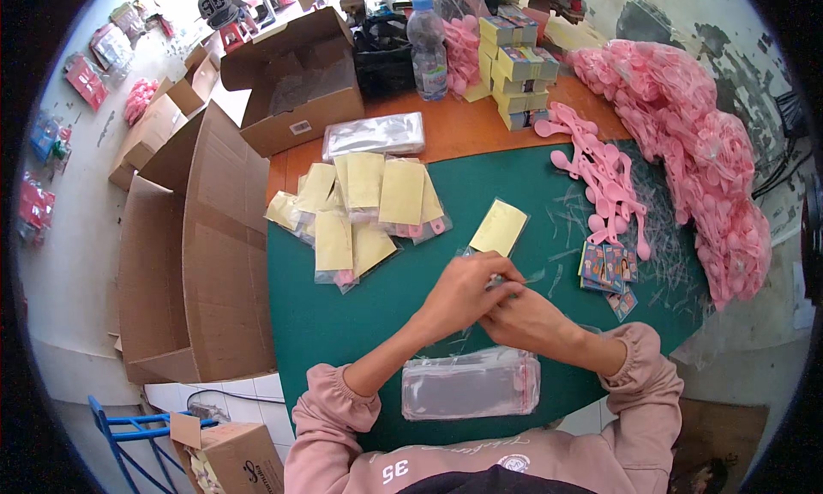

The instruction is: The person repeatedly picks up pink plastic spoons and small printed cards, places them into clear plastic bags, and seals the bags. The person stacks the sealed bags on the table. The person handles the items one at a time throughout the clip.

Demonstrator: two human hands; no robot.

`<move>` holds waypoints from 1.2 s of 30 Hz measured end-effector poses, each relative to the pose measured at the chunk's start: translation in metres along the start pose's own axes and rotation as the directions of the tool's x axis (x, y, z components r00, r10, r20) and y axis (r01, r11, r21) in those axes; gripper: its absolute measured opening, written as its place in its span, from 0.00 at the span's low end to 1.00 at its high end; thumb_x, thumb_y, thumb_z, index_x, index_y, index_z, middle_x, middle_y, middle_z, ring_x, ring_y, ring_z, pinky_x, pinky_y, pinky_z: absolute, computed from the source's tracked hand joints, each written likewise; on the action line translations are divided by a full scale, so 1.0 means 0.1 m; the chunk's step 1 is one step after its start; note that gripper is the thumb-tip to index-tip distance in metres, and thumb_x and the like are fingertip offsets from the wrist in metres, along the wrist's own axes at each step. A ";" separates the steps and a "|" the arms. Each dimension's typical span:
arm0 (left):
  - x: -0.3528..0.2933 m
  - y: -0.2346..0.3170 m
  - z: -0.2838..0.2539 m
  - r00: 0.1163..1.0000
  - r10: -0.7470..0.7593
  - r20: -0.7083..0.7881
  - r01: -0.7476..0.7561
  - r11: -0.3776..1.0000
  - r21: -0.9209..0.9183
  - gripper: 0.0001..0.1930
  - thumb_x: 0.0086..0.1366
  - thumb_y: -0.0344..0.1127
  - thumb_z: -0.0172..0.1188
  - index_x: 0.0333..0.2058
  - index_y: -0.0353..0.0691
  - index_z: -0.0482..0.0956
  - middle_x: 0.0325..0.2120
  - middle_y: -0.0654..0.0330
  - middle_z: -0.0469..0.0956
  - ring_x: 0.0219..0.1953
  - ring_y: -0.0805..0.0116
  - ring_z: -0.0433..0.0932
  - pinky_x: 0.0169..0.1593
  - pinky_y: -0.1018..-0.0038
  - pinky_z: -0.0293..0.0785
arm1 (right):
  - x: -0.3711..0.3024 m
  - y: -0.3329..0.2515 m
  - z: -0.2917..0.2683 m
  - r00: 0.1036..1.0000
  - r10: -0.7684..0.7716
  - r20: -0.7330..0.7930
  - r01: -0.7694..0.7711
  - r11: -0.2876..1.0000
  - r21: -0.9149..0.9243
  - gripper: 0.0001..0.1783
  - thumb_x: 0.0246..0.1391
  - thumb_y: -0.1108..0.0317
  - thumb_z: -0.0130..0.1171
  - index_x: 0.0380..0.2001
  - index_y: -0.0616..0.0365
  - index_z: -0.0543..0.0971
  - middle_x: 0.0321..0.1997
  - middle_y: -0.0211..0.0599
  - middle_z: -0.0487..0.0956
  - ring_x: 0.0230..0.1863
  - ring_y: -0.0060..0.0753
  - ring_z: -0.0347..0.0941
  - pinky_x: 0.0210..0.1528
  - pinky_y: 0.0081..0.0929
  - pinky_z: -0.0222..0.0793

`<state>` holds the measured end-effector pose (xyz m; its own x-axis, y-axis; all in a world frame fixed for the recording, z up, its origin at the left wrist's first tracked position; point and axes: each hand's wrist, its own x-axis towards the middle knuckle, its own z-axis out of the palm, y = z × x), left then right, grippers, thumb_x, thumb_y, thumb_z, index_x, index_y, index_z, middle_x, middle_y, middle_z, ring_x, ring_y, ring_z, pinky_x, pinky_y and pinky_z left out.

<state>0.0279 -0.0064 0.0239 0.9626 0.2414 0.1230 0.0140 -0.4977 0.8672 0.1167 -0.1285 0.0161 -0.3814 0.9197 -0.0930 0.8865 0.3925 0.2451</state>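
My left hand (474, 286) and my right hand (533, 321) meet over the green table mat, fingers closed together at the near end of a clear plastic bag (499, 228) with a pale yellow card in it. A bit of clear film (536, 277) sticks out beside the fingertips. The fingers overlap, so what the right hand grips is hidden. Close to my body lies a stack of flat clear bags (470, 385). To the left sits a pile of packed bags (380, 194) with yellow cards, some showing pink pieces.
On the right are pink spoons (609, 181), printed cards (607, 267), plastic scraps and a large bag of spoons (694, 134). Card bundles (519, 65), a water bottle (427, 52) and another bag stack (375, 135) stand behind. Cardboard boxes (227, 237) flank the table's left.
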 end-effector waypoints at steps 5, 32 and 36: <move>0.08 0.10 -0.10 0.974 0.224 0.037 -0.213 0.958 -0.193 0.05 0.50 0.31 0.60 0.28 0.39 0.79 0.35 0.58 0.77 0.39 0.62 0.76 0.43 0.71 0.70 | 0.10 -0.16 0.06 0.993 -0.010 0.117 0.006 0.999 0.036 0.14 0.38 0.68 0.53 0.31 0.63 0.75 0.32 0.43 0.73 0.34 0.37 0.69 0.36 0.33 0.65; -0.40 -0.20 -0.16 0.991 -0.136 -0.017 0.113 0.882 -0.458 0.15 0.54 0.26 0.59 0.40 0.37 0.67 0.30 0.58 0.78 0.35 0.74 0.77 0.41 0.77 0.73 | -0.74 0.72 -0.54 0.932 0.280 -0.229 0.173 0.212 0.962 0.05 0.43 0.73 0.60 0.19 0.63 0.77 0.23 0.38 0.77 0.24 0.26 0.74 0.24 0.17 0.65; -0.40 -0.44 -0.20 0.997 -0.029 -0.075 0.025 0.998 -0.051 0.16 0.50 0.31 0.62 0.39 0.39 0.71 0.37 0.55 0.74 0.39 0.64 0.75 0.43 0.71 0.71 | -2.21 1.90 0.47 0.455 0.890 -0.044 -0.531 0.310 0.789 0.11 0.48 0.66 0.55 0.30 0.63 0.75 0.29 0.48 0.76 0.31 0.41 0.73 0.33 0.36 0.66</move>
<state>-0.0166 0.0222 -0.0094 0.9386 0.3179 0.1340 0.0242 -0.4481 0.8937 0.3819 -0.2564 0.0377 0.6038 0.7668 0.2179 0.6837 -0.3577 -0.6360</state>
